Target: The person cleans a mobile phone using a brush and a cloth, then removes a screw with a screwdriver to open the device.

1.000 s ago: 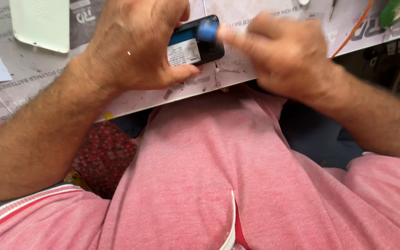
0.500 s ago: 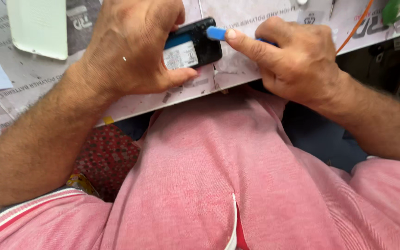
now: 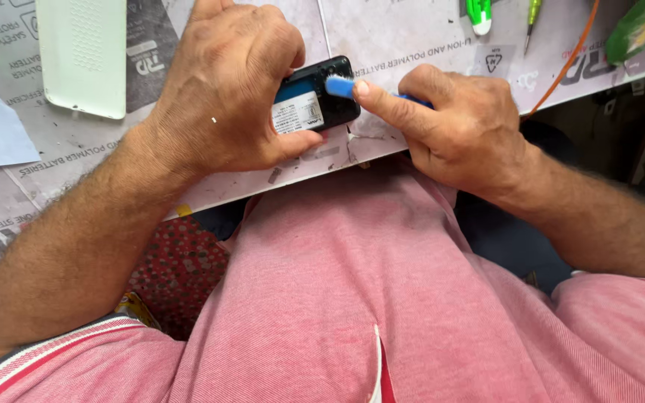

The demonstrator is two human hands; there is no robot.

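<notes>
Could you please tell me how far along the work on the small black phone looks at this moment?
Done: the phone lies back-up with its back cover off; a white cover lies apart on the mat. In hand: the left hand grips the phone while the right hand presses a blue pry tool at its top edge. Left: the body looks closed, and the labelled inside is in place.

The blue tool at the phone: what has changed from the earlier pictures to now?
The blue tool in the right hand slid along the top edge of the black phone toward its inner part. The left hand still grips the phone, nothing was let go, and the white cover stayed put.
</notes>
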